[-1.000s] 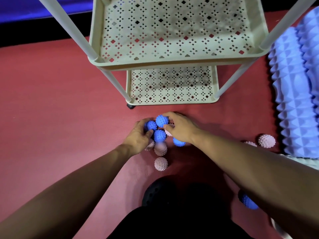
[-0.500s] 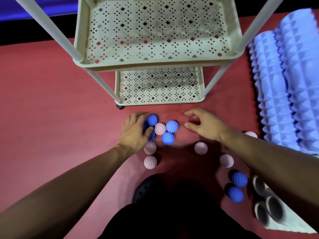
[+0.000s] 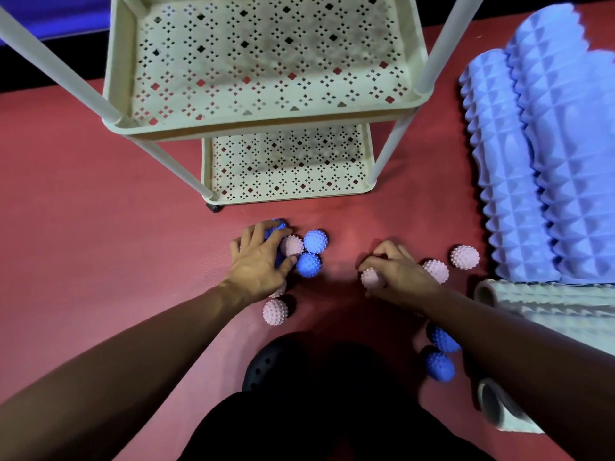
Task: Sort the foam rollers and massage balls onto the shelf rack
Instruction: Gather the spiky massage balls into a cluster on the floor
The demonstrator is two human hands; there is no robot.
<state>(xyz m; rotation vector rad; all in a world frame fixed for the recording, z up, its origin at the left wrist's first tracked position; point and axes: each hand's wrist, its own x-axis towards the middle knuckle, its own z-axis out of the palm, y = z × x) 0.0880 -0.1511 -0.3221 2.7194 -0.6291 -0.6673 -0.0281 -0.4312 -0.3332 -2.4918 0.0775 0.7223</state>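
Below me, the red mat (image 3: 100, 201) carries the cream shelf rack (image 3: 266, 121), both perforated tiers bare. On my right lie two lilac foam rollers (image 3: 545, 168) side by side, with pale rollers (image 3: 549, 304) nearer me. My left hand (image 3: 258, 261) curls over a blue spiked ball (image 3: 275, 225), clasping it among a pink ball (image 3: 292, 245) and two blue balls (image 3: 315, 241) that touch one another. My right hand (image 3: 396, 274) pinches a pink massage ball (image 3: 371, 278) on the mat; two more pink ones (image 3: 465, 257) sit just beside it, towards the rollers
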